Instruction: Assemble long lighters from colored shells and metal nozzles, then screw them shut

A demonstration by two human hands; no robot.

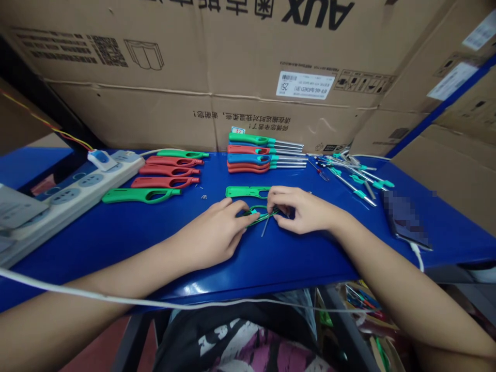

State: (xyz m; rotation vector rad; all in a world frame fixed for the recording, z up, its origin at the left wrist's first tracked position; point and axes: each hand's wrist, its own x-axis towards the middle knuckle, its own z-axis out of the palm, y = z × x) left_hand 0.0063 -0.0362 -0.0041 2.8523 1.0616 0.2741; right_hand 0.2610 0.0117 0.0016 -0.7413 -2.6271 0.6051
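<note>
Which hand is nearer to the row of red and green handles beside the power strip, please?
Left: the left hand is to the right of the row of handles; the right hand is farther right, past the left one.

Two hands [217,232], one phone [401,217], one power strip [77,189]; the left row counts three red handles [150,182] and two green handles [124,195].

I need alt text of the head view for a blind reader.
A person's left hand holds a green casing at a blue table, right hand at its other end. Beyond lie stacked lighters, more casings left, metal rods right.
</note>
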